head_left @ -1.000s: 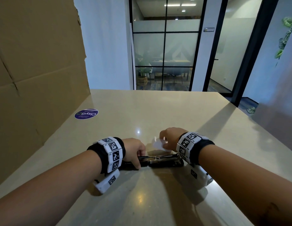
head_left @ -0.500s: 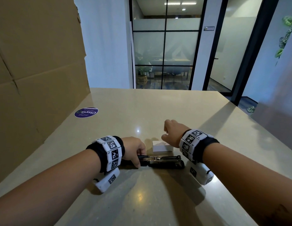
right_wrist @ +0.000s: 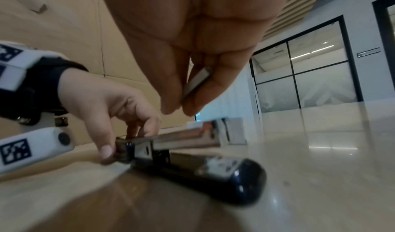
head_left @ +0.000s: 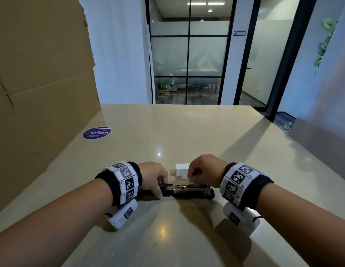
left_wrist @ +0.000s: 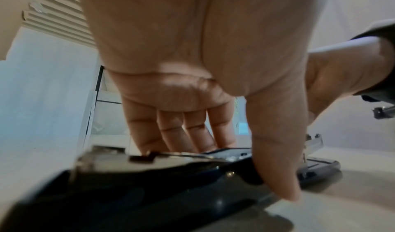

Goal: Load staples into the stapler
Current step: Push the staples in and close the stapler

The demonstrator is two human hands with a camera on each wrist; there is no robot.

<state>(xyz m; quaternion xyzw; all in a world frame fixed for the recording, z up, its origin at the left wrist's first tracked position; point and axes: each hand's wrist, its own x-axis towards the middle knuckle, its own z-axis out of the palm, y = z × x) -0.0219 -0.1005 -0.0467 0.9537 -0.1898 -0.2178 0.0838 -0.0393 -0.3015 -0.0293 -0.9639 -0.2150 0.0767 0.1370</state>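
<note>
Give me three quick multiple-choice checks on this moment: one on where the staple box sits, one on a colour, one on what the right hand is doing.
1. Where is the white staple box?
A. on the table just beyond the stapler
B. on top of the stapler
C. in the left hand

2. What colour is the round sticker on the table?
A. red
B. purple
C. yellow

3. What is the right hand doing?
A. lying flat on the table
B. pinching a staple strip above the open stapler
C. gripping the box

Key: 1 A, the box stands behind the stapler. 2 B, it is plainly purple. 3 B, the right wrist view shows the staple strip between thumb and finger while the left hand holds the stapler.
</note>
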